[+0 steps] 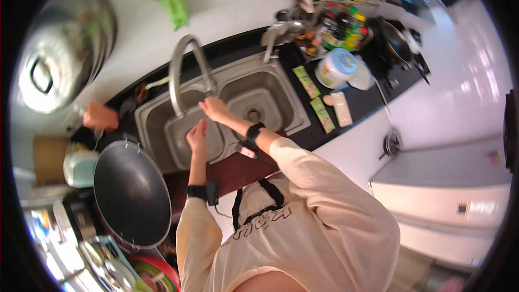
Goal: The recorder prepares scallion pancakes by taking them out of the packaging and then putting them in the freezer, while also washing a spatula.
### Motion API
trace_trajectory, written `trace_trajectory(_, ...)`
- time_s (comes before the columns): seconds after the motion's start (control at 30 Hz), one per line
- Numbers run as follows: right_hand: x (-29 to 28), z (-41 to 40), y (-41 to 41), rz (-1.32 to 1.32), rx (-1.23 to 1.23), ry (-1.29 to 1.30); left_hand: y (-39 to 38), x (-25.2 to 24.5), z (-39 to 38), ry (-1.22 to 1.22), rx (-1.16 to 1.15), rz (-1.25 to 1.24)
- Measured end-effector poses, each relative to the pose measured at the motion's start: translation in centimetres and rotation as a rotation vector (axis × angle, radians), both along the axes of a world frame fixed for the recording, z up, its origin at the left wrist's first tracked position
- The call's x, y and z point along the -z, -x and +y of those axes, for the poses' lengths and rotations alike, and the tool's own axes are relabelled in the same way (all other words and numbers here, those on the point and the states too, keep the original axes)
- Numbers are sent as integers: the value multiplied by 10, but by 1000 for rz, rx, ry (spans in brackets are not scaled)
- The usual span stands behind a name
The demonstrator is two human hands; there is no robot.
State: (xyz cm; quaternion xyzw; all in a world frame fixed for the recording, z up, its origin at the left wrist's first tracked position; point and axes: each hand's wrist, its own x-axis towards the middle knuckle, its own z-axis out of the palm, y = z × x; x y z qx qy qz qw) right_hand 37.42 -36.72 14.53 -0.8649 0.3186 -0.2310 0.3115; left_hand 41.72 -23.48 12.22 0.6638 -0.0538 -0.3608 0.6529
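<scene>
Both hands are over the double-bowl steel sink (279, 89), close to each other. My left hand (197, 134) is raised above the left bowl with its fingers drawn together, and nothing shows in it. Just below the arched steel faucet (175, 75), my right hand (214, 109) hovers by the divider between the bowls, its fingers bent to the left. Blur hides whether it holds anything or touches the faucet base. No water stream is visible. Each wrist wears a black band, and a small black device (246, 151) hangs by the right one.
A large dark wok (131, 194) stands left of the sink. On the right counter are a blue-lidded white tub (336, 68), green packets (306, 82), a pale block (342, 109), bottles (354, 32) and a pan (395, 42). A steel lid (65, 48) hangs on the wall.
</scene>
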Motion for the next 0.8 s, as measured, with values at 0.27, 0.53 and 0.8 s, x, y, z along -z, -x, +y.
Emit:
trace_trajectory(0.27,10,-55,0,-350,-111,75,0,26,-10,137,-78,-33)
trace_trajectory(0.53,4,-20,16,-348,280,0,-14,43,25,-282,166,-396)
trace_trajectory(0.8,28,-17,122,87,30,-274,-30,75,48,-125,186,-359)
